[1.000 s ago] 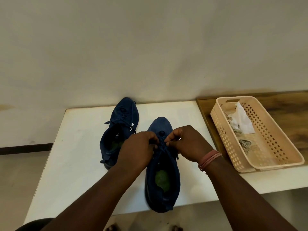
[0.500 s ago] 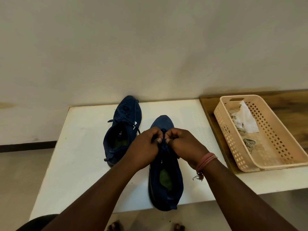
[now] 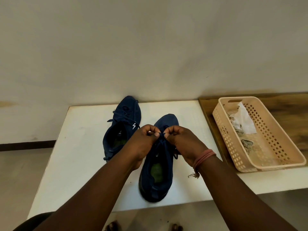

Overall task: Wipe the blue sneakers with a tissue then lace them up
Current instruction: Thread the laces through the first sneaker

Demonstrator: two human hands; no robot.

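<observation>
Blue laces (image 3: 161,139) are pinched between the thumb and curled fingers of your left hand (image 3: 143,144) and right hand (image 3: 183,142), over the nearer sneaker (image 3: 158,177) on the white counter (image 3: 80,155). You seem mid-lacing; next likely means drawing both ends snug and knotting. The other sneaker (image 3: 123,124) sits just beside, farther back.

A plain off-white wall (image 3: 150,47) is filling the upper half of the view, with a dark skirting strip (image 3: 26,145) running along its foot at the left. A white desk (image 3: 80,147) is standing against it, adjoining a wood-grain surface (image 3: 286,117) at the right, above a pale floor (image 3: 20,180).
</observation>
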